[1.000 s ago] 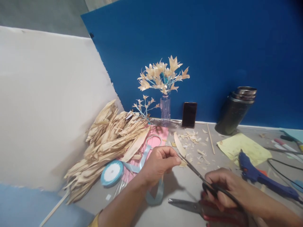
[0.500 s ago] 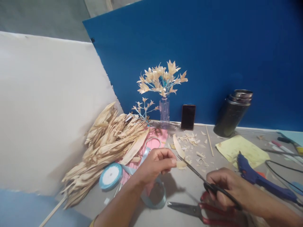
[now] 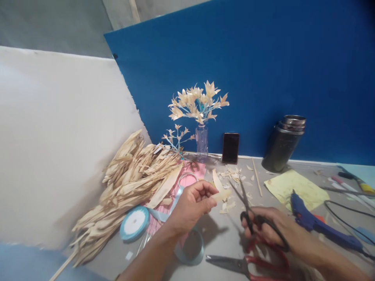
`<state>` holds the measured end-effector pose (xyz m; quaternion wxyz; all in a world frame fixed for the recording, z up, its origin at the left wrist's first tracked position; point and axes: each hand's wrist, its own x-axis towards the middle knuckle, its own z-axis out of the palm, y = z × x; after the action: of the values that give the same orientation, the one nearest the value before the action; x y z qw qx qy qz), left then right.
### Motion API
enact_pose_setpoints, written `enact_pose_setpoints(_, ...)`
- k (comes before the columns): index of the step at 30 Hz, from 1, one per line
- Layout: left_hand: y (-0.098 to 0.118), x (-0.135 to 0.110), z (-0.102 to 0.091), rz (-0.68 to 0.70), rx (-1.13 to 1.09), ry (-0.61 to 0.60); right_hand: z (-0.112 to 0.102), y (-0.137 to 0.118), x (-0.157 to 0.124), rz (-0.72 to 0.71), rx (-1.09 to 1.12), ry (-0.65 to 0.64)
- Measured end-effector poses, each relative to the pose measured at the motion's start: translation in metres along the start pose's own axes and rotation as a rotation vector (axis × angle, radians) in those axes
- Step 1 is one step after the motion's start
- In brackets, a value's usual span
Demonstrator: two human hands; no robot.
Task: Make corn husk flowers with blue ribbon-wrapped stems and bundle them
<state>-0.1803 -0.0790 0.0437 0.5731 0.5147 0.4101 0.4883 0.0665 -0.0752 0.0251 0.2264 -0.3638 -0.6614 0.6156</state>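
Pinched between the thumb and fingers of my left hand (image 3: 197,201) is a small strip of pale dried husk (image 3: 223,195). My right hand (image 3: 268,226) grips black-handled scissors (image 3: 244,199), whose blades stand apart just right of the strip without touching it. Beneath my right hand lie red-handled scissors (image 3: 231,264) on the table, partly covered by it. A loop of light blue ribbon (image 3: 199,255) rests under my left wrist, and its spool (image 3: 134,223) stands to the left. Husk scraps (image 3: 233,171) are scattered beyond my hands.
A bundle of dried husks (image 3: 125,191) fills the left side. Husk flowers (image 3: 196,101) stand in a clear bottle (image 3: 202,142) beside a phone (image 3: 230,148). To the right are a dark flask (image 3: 283,144), yellow paper (image 3: 295,187) and a blue glue gun (image 3: 322,228) with its cord.
The scissors have opened and drawn back from the husk strip, their tips now pointing more upward. My left hand still holds the strip, which is angled differently. The view has shifted slightly.
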Motion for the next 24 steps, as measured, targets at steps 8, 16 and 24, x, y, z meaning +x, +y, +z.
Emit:
enact_pose_setpoints(8,-0.010,0.002,0.012,-0.011,-0.082,0.064,0.027,0.000,0.004,0.075,-0.215,0.081)
enact_pose_setpoints(16,-0.010,0.000,0.014,-0.028,-0.044,0.048,0.024,0.006,0.004,0.131,-0.174,0.095)
enact_pose_setpoints(24,-0.003,-0.001,0.008,-0.056,0.086,0.080,0.024,0.009,0.003,0.121,-0.372,0.144)
